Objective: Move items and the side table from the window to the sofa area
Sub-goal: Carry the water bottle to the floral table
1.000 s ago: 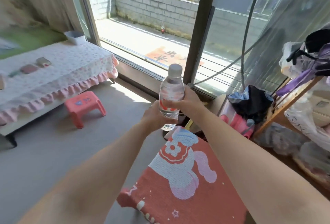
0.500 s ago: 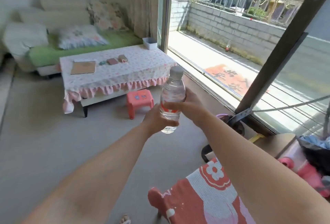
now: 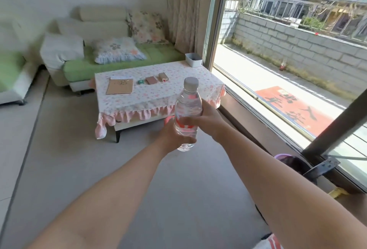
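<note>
Low table (image 3: 158, 98) under a flowered cloth with a pink frill stands on the grey floor (image 3: 79, 159), near the green sofa (image 3: 119, 66). On the cloth, in a rough row: flat brown card (image 3: 120, 86), small green object (image 3: 140, 82), brown flat piece (image 3: 151, 80), small tan box (image 3: 163, 77). White tub (image 3: 193, 59) sits at the far corner.

Clear capped water bottle (image 3: 188, 109), upright, midair

Dark characters on the red mat (image 3: 294, 108) outside and white letters on the bottle (image 3: 188, 106) label are unreadable.
</note>
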A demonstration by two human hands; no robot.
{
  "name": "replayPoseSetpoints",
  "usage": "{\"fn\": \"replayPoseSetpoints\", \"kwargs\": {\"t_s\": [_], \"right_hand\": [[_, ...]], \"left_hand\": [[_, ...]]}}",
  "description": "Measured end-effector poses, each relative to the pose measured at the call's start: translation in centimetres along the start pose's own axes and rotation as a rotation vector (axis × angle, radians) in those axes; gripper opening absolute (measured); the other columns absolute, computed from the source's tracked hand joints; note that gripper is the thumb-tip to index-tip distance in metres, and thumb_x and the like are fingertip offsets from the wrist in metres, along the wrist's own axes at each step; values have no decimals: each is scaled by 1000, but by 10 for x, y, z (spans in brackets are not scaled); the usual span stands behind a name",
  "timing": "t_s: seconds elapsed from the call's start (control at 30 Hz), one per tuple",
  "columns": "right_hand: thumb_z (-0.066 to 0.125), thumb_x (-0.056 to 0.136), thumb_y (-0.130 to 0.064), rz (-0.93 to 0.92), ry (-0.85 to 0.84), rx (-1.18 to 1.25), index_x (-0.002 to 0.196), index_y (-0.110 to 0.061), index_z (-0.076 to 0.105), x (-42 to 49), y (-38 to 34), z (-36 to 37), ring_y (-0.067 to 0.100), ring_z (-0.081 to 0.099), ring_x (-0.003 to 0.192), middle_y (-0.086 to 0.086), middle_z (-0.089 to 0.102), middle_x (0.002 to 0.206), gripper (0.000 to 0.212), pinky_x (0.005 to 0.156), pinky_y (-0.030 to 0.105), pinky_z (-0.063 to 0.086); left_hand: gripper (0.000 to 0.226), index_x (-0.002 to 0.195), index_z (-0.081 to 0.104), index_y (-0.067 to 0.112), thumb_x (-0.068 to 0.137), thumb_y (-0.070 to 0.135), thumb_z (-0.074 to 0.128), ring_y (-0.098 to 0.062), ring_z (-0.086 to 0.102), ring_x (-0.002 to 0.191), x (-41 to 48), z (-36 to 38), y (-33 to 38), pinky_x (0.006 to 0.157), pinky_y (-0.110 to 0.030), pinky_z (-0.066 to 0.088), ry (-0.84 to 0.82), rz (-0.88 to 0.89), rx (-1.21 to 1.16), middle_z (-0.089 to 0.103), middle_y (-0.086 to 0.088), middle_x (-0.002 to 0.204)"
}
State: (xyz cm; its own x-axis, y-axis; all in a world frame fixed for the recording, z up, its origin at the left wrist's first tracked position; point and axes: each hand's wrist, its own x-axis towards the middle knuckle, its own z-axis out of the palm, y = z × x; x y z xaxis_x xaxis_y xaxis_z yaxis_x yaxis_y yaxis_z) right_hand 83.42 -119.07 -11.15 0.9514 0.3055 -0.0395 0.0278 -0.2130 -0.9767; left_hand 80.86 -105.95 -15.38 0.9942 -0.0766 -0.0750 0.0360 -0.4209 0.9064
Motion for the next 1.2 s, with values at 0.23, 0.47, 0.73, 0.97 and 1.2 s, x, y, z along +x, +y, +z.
{"fn": "replayPoseSetpoints", "kwargs": {"t_s": [0.23,0.47,0.73,0.97,1.2], "right_hand": [[84,53,-19,15,11,6,124,-16,54,79,-12,9,20,64,106,4,67,115,77,98,43,49],[81,64,-4,6,-24,4,121,-14,52,173,-6,-11,22,63,106,7,65,116,65,95,38,50],[77,68,1,8,-84,4,116,-15,53,284,2,-67,18,64,97,6,65,110,57,84,29,52],[80,64,-4,4,-106,-48,116,-17,56,387,5,-96,19,65,99,4,67,110,59,86,32,52],[79,66,-3,22,-145,-40,122,-13,53,491,17,-98,16,63,97,4,66,113,63,73,19,49]], "left_hand": [[54,98,59,31,49,28,81,-24,68,94,68,-41,-7,83,-45,54,64,10,9,69,2,98],[57,112,63,14,60,18,85,-21,65,103,166,-51,-18,93,-37,49,88,-7,88,70,-4,108],[50,107,63,18,62,14,84,-15,64,97,281,-44,-5,78,-19,43,87,-59,71,69,2,100],[56,106,63,22,55,25,85,-16,65,95,382,-56,-8,87,-32,51,163,-98,55,71,3,99],[42,93,64,28,59,20,85,-12,66,90,477,-84,-29,78,-24,49,145,-103,33,71,5,94]]}}
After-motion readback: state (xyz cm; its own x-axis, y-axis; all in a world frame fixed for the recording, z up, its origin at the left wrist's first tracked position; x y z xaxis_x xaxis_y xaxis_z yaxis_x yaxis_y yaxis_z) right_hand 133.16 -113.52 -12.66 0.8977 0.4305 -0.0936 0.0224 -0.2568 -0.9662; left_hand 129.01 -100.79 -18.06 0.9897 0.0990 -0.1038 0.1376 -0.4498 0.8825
